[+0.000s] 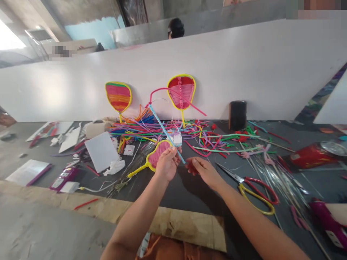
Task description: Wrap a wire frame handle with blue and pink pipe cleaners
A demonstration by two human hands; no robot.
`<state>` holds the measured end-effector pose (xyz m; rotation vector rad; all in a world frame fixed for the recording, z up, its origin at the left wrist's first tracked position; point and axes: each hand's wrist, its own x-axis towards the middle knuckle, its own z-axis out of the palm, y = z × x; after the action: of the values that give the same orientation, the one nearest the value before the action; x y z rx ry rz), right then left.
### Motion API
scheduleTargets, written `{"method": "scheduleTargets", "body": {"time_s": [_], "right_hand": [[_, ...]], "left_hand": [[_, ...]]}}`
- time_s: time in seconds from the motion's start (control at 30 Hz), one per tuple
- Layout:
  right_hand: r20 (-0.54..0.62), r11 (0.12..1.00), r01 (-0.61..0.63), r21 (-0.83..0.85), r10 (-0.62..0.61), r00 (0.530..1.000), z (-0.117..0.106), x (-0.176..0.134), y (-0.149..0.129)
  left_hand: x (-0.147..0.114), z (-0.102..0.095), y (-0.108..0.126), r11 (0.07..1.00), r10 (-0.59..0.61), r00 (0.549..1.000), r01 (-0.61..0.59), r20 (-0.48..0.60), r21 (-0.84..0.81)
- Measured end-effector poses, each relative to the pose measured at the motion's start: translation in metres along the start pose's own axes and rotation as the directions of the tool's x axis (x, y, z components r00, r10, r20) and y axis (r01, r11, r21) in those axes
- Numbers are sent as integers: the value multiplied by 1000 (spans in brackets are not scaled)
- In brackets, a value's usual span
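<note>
Pinched in my left hand (167, 163) is a light-blue pipe-cleaner stem (163, 127), slanting up and to the left. A long pink pipe cleaner (162, 89) is joined at its top and arches over to the right. My right hand (202, 170) is beside the stem's lower end, fingers loosely bent and apart, with nothing visible in it. Just left of my left hand lies a pink and yellow pipe-cleaner fan (162, 150), partly covered by the hand. Scissors (241, 179) with one red and one yellow handle rest to the right of my right hand.
Two finished-looking fans, one striped orange (118, 96) and one pink (185, 90), lean on the white board (217, 68). Many loose pipe cleaners (130, 128) spread before it. A black phone (237, 115) stands right; a red can (316, 155) lies farther right.
</note>
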<state>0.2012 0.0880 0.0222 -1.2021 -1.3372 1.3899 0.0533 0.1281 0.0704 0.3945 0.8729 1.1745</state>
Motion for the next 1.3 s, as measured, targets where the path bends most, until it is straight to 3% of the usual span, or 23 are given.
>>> {"method": "scheduleTargets", "body": {"time_s": [0.07, 0.13, 0.37, 0.5, 0.63, 0.73, 0.83, 0.93, 1.07, 1.3], "right_hand": [[-8, 991, -59, 122, 60, 998, -10, -9, -6], [-25, 991, -64, 121, 68, 997, -17, -18, -10], [-86, 998, -59, 16, 60, 995, -22, -31, 2], [-168, 990, -61, -128, 39, 985, -17, -34, 9], [-151, 974, -36, -223, 2, 989, -20, -35, 10], [-211, 990, -59, -124, 31, 977, -34, -33, 10], [-353, 989, -59, 136, 104, 930, -51, -30, 8], [-298, 923, -75, 378, 198, 934, -57, -28, 6], [-187, 898, -168, 407, 262, 947, -50, -29, 6], [-189, 893, -173, 416, 271, 944, -40, -31, 10]], "left_hand": [[-2, 7, -10, 999, -35, 999, 35, 8, 16], [-3, 15, -21, 996, -79, 996, 78, 32, 36], [2, 26, -50, 983, -178, 982, 174, 56, 62], [4, 21, -56, 978, -201, 977, 196, 65, 72], [4, 18, -57, 975, -206, 975, 198, 83, 99], [3, 17, -54, 972, -207, 974, 194, 92, 136], [-1, 14, -54, 955, -247, 967, 234, 54, 181], [-7, 10, -59, 925, -312, 948, 286, 68, 250], [-15, 5, -69, 893, -364, 926, 316, 102, 322], [-18, 6, -70, 856, -371, 922, 291, 114, 428]]}}
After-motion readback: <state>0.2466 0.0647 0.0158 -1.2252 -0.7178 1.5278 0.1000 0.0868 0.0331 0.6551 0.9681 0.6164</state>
